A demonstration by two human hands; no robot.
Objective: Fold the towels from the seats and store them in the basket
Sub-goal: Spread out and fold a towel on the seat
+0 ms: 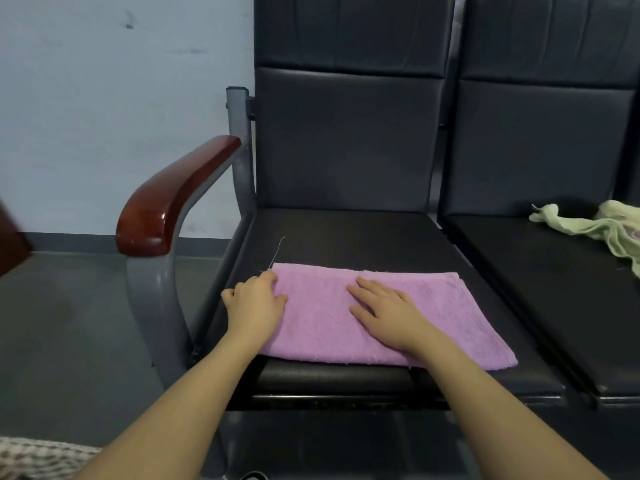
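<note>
**Pink towel pressed flat on the seat, ready for the next fold**

Pink terry towel, a soft rectangle that seems already folded at least once, lies on the front part of the black padded seat in the head view. Its edges are quite straight, and a thin loose thread leaves its far left corner. The left hand rests at the left edge of the towel, fingers bent over this edge, probably to keep the layers in line or to take the edge for the next fold. The right hand lies flat in the middle with fingers straight and a little spread, holding nothing; I judge it presses the cloth so it does not slide on the smooth seat. A crumpled pale green towel waits on the neighbouring seat at the right, well apart. A red-brown wooden armrest stands at the left. At the lower left corner a woven thing shows, maybe the basket; I cannot tell.
</note>
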